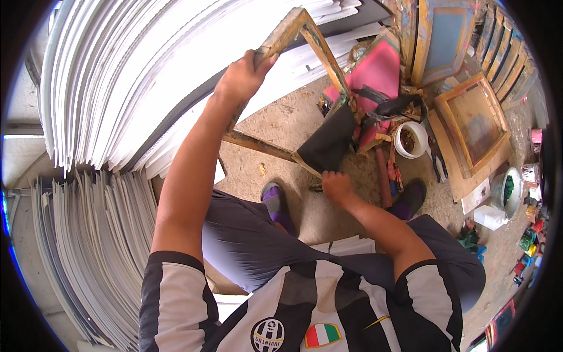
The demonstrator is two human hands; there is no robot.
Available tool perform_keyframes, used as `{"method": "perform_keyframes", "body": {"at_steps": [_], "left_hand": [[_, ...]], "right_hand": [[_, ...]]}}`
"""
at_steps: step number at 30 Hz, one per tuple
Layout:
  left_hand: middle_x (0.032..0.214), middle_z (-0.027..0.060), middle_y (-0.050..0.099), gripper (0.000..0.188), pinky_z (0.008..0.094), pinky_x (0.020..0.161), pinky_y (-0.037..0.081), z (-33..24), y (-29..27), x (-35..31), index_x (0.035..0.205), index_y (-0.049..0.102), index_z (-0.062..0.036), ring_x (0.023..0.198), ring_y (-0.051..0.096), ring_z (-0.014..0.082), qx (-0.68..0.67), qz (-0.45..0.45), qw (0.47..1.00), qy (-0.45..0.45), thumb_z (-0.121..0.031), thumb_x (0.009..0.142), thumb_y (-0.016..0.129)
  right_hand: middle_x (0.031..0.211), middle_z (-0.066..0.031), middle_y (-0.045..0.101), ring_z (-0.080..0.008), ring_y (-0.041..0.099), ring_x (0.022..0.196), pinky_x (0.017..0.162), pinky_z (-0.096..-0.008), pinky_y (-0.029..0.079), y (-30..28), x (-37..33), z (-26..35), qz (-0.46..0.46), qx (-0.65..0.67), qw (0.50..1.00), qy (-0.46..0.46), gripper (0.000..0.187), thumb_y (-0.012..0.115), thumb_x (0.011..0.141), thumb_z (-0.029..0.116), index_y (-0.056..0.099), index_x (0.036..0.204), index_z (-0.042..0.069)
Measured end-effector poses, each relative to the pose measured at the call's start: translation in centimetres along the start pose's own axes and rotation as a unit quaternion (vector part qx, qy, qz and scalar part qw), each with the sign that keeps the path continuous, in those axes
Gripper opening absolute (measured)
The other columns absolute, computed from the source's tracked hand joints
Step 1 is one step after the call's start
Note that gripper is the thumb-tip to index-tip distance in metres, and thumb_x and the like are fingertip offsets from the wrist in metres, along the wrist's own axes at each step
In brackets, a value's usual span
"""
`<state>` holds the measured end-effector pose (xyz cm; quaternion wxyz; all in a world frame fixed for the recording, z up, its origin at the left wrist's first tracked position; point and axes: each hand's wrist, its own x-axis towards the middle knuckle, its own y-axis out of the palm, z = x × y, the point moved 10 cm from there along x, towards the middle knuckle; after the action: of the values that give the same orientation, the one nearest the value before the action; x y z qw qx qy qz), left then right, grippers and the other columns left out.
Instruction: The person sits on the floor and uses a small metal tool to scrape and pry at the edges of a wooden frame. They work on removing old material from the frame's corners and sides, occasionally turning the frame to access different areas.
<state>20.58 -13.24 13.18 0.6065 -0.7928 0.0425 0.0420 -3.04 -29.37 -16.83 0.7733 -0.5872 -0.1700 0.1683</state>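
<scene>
A worn, paint-stained wooden frame (325, 56) is held up tilted in front of me, mostly open in its middle. My left hand (240, 79) is wrapped round its upper left rail, thumb over the wood. A black sheet (329, 141) covers the frame's near right corner. My right hand (338, 188) is closed at that corner, just below the sheet; its fingertips are hidden, so whether it also pinches the sheet cannot be made out.
Tall stacks of white sheets (146, 64) stand at the left. On the floor lie a pink board (375, 70), a white bucket (411, 141) with brown bits inside, and a red-brown handle (383, 176). Framed screens (475, 123) lean at the right, near a green-stained tub (511, 190) and a white container (490, 217).
</scene>
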Motion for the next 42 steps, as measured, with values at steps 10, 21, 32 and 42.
{"method": "perform_keyframes", "body": {"at_steps": [10,21,32,42], "left_hand": [[0.098,0.0296,0.072,0.079,0.0511,0.092,0.055,0.8,0.0,0.7,0.129,0.055,0.0042,0.101,0.072,0.0425,0.01,0.012,1.0,-0.003,-0.068,0.102,0.041],[0.098,0.03,0.072,0.08,0.0508,0.093,0.054,0.7,0.2,0.2,0.131,0.054,0.0053,0.102,0.072,0.0428,0.004,0.021,1.0,-0.006,-0.069,0.102,0.041],[0.097,0.0267,0.071,0.077,0.0495,0.089,0.054,0.9,0.2,-0.2,0.136,0.05,0.0026,0.097,0.072,0.0378,0.007,0.012,1.0,-0.003,-0.066,0.103,0.04],[0.093,0.0256,0.071,0.072,0.0505,0.088,0.054,-0.6,0.2,-0.1,0.132,0.052,0.0012,0.097,0.072,0.0383,0.015,0.004,1.0,-0.005,-0.065,0.104,0.041]], "right_hand": [[0.069,-0.0056,0.065,-0.0235,0.066,0.06,0.051,-0.0388,0.049,1.9,-4.2,1.3,-0.002,-0.049,0.994,-0.096,0.005,0.065,0.074,0.016,0.067,0.074,0.011],[0.083,-0.0116,0.076,-0.0294,0.075,0.076,0.062,-0.0455,0.057,4.1,-5.2,-2.6,0.221,0.038,0.973,0.054,0.02,0.07,0.086,0.025,0.079,0.083,0.008],[0.114,-0.0119,0.076,-0.0292,0.074,0.102,0.077,-0.0431,0.062,0.3,0.4,-0.4,0.418,0.025,0.908,0.011,0.056,0.069,0.088,0.058,0.078,0.112,0.009],[0.079,-0.0037,0.066,-0.0225,0.061,0.074,0.057,-0.0374,0.042,3.0,10.1,5.2,0.035,-0.15,0.988,0.001,0.018,0.07,0.076,0.018,0.076,0.088,0.007]]}}
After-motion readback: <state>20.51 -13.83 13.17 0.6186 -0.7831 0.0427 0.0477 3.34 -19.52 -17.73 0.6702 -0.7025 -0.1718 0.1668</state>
